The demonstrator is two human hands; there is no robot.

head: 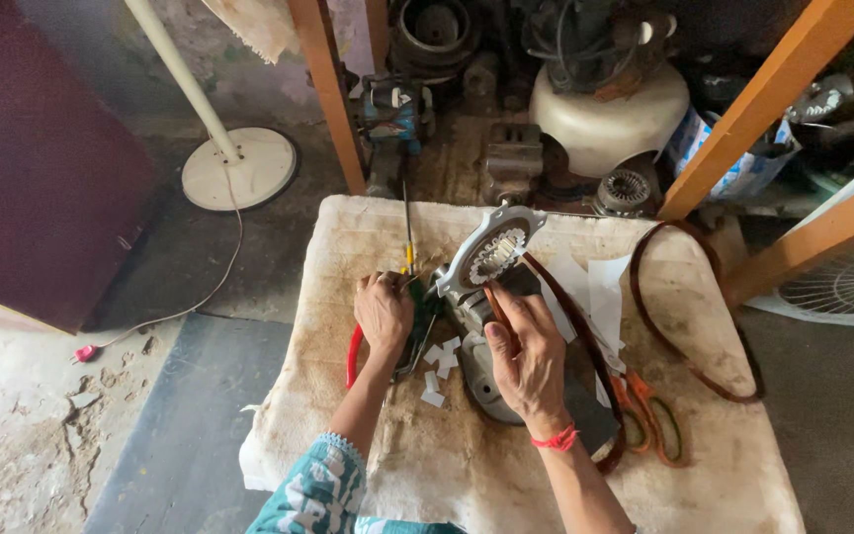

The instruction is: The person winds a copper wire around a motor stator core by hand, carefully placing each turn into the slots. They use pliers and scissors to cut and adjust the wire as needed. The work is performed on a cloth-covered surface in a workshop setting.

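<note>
1. Head view: nearest the camera, the patterned sleeve point(313, 494) leads up to the left hand point(384, 314), curled shut around red-handled pliers point(353, 356) whose jaws are hidden.
2. The right hand point(529, 358), a red thread at its wrist, pinches a thin brown strip point(495, 307) between thumb and fingers.
3. The grey motor housing point(491, 259) lies between both hands on the cloth-covered surface point(467, 475), long axis running from 7 to 1 o'clock; its slotted ring sits at 11 o'clock from the right hand, the nearer one.
4. White paper scraps point(439, 364) lie between the hands; orange scissors point(652, 415) at 3 o'clock.
5. The strip's end at the slots is hard to make out.
</note>
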